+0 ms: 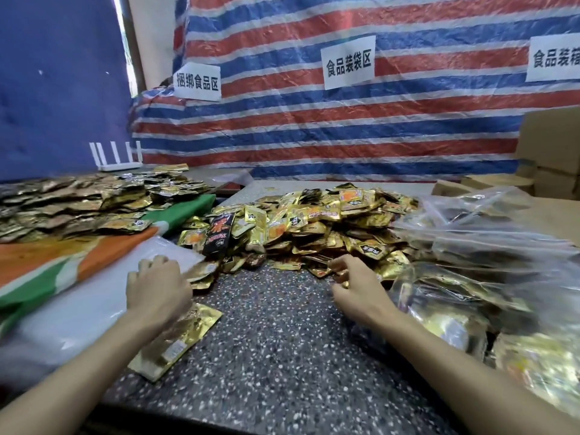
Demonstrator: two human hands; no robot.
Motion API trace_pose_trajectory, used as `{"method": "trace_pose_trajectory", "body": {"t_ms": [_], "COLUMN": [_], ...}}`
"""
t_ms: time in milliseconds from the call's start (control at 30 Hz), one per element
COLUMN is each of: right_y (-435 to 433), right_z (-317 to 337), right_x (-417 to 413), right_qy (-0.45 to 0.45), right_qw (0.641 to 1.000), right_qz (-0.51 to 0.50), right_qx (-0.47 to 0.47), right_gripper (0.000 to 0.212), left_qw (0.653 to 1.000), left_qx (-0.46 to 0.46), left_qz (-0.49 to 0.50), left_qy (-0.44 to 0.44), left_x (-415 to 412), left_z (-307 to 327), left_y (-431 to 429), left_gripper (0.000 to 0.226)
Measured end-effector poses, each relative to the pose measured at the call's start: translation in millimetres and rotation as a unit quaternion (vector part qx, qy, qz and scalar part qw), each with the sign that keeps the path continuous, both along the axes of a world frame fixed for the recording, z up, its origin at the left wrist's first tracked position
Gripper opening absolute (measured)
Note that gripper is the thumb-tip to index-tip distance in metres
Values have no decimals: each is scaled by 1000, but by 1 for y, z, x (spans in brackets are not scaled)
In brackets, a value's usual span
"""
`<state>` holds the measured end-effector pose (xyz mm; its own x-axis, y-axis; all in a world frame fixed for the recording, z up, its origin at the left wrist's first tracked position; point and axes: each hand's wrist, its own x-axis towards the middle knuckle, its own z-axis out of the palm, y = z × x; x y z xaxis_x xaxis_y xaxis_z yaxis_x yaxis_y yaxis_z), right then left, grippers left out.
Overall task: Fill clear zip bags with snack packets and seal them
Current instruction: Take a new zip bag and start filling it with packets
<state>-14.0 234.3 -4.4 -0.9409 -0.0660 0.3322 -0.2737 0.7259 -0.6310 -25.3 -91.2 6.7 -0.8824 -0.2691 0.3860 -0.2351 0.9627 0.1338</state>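
A: Left hand (157,287) status?
B: Its curled fingertips are resting on the empty zip bags (94,309); grip cannot be confirmed.
A: Right hand (357,288)?
B: Its fingers are pinching snack packets (340,272) at the near edge of the pile (314,227), beside the filled bags (470,277).

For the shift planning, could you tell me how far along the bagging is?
Several filled bags lie at right. The right hand grips packets from the loose pile; the left hand rests on empty bags. Most of that pile is unbagged.

Speckled tabletop (276,334) carries a snack packet heap (314,227) and filled bags (470,277)
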Motion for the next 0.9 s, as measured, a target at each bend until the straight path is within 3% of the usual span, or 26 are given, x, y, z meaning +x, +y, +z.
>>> {"method": "trace_pose_trajectory", "body": {"t_ms": [100, 233, 333, 467, 600, 700, 833, 900], "right_y": [0, -2, -1, -2, -5, -7, -4, 1], "right_z": [-3, -5, -4, 5, 22, 41, 74, 89], "right_x": [-1, -1, 0, 3, 10, 19, 33, 42], "right_qy": [18, 62, 89, 163, 225, 167, -25, -99], "right_qw": [1000, 997, 994, 982, 965, 963, 936, 920], "right_qz": [3, 17, 20, 4, 4, 21, 68, 82], "right_qx": [-16, -41, -66, -97, -136, -209, -345, -371], "right_gripper": [38, 34, 34, 30, 19, 12, 59, 71], "left_qw": [997, 998, 996, 965, 940, 897, 845, 829], "left_qx": [-20, -40, 66, 227, 262, 306, 324, 295], "left_qz": [34, 38, 46, 42, -60, -193, -331, -401], "left_qy": [-62, -12, 43, 127, 211, 255, 269, 254], "left_x": [-4, -3, -3, 0, 7, 20, 45, 57], "left_z": [-2, -1, 6, 28, 46, 59, 69, 67], "left_y": [-13, -19, -18, -4, 31, 64, 111, 128], "left_gripper": [40, 46, 36, 12, 25, 22, 19, 23]}}
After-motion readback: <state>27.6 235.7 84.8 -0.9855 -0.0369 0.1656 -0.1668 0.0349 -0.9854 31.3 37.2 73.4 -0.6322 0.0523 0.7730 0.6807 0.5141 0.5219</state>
